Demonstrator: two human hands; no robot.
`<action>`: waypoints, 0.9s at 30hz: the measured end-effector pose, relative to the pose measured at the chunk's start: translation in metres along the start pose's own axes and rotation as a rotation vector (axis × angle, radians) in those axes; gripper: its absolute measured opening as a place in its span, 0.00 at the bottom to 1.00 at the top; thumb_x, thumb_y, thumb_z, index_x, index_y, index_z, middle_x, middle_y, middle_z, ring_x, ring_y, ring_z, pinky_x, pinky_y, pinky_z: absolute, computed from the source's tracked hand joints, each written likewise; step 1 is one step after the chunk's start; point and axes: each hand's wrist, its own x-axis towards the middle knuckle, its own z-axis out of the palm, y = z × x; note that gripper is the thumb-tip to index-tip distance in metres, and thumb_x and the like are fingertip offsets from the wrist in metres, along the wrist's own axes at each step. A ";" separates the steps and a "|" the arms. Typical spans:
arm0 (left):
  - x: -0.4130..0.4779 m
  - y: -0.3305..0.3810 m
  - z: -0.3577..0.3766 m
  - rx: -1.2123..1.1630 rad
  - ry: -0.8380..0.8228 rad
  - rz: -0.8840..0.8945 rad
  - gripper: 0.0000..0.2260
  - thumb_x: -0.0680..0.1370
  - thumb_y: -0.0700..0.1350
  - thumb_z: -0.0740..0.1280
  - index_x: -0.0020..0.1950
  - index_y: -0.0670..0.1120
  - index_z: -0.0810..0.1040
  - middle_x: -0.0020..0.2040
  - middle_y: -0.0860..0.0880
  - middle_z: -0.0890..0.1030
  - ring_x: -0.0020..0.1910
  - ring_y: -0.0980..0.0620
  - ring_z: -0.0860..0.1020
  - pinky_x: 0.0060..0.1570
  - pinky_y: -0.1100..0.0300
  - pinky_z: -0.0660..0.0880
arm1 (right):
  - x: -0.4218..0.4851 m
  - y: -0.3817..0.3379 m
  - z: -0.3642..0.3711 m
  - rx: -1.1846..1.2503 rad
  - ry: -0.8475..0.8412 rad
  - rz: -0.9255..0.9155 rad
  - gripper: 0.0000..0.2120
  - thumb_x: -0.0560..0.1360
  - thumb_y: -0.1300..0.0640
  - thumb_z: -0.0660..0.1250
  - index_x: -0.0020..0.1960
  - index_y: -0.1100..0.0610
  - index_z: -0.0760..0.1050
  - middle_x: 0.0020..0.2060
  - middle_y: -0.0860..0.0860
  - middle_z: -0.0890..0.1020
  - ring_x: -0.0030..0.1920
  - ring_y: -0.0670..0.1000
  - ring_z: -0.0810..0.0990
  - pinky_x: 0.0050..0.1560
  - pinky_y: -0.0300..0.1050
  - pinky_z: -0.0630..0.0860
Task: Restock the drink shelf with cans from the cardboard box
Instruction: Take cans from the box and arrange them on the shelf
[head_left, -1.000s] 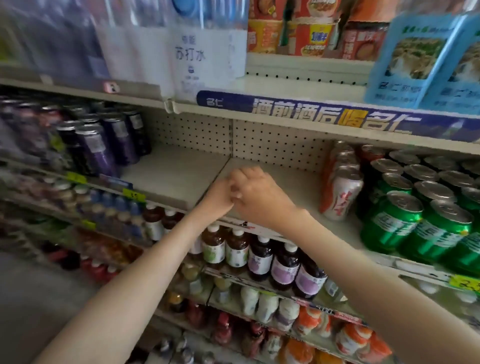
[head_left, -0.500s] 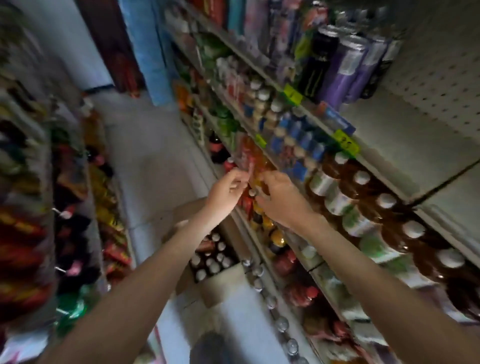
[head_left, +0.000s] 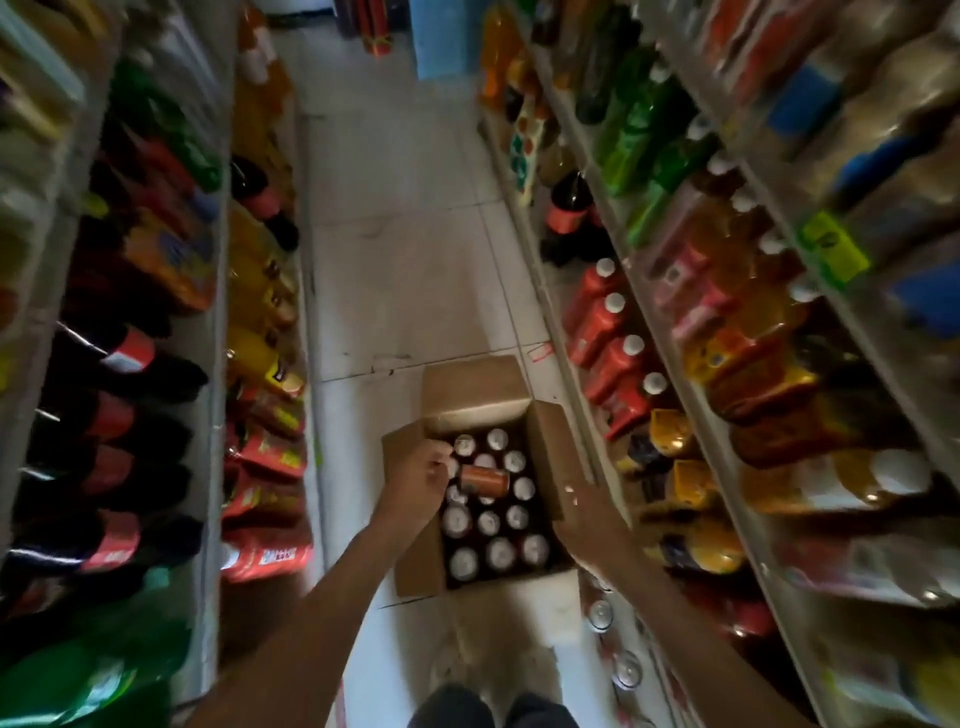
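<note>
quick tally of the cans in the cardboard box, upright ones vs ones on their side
upright cans: 13 tops showing, roughly; some are partly hidden
orange can on its side: 1, held at its end by the left hand
total: about 14

Grip of right hand (head_left: 584, 512) unclear, blurry.

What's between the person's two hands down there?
In the head view, an orange can lies sideways atop upright cans in the cardboard box, between the left hand and right hand.
</note>
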 end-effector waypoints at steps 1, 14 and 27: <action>0.011 -0.017 0.012 -0.003 0.005 -0.029 0.10 0.80 0.37 0.60 0.58 0.45 0.76 0.51 0.51 0.78 0.51 0.51 0.77 0.46 0.66 0.69 | 0.017 0.023 0.025 0.007 0.003 -0.026 0.16 0.76 0.55 0.60 0.60 0.63 0.74 0.56 0.61 0.79 0.53 0.60 0.82 0.65 0.38 0.63; 0.148 -0.243 0.212 0.757 -0.519 -0.056 0.42 0.72 0.53 0.69 0.77 0.44 0.49 0.76 0.40 0.54 0.72 0.41 0.59 0.69 0.51 0.60 | 0.220 0.166 0.265 0.053 -0.306 -0.049 0.32 0.70 0.61 0.70 0.72 0.54 0.63 0.68 0.52 0.69 0.69 0.52 0.67 0.69 0.51 0.65; 0.170 -0.213 0.197 0.531 -0.255 -0.124 0.33 0.73 0.54 0.69 0.72 0.47 0.55 0.65 0.41 0.66 0.57 0.39 0.74 0.51 0.52 0.71 | 0.223 0.136 0.260 -0.052 -0.134 0.047 0.34 0.66 0.45 0.74 0.67 0.52 0.64 0.65 0.56 0.63 0.57 0.61 0.75 0.53 0.51 0.74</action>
